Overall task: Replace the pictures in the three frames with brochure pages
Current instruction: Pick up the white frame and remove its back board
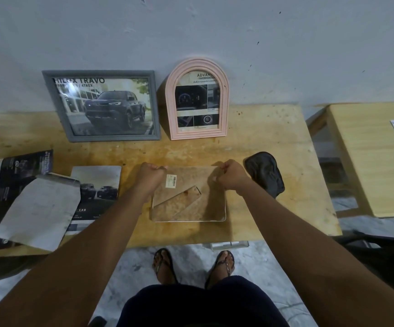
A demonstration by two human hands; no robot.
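Brown backing board (pixel 211 185) faces up, third frame (pixel 189 220) face-down near front edge of table (pixel 262 138). Left hand (pixel 150 175) and right hand (pixel 232 178) pinch far corners. I judge last swap underway; next, lift backing evenly.

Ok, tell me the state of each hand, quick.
Left hand: fingers curled on the far left corner of the face-down frame.
Right hand: fingers pinching the far right corner of the same frame.
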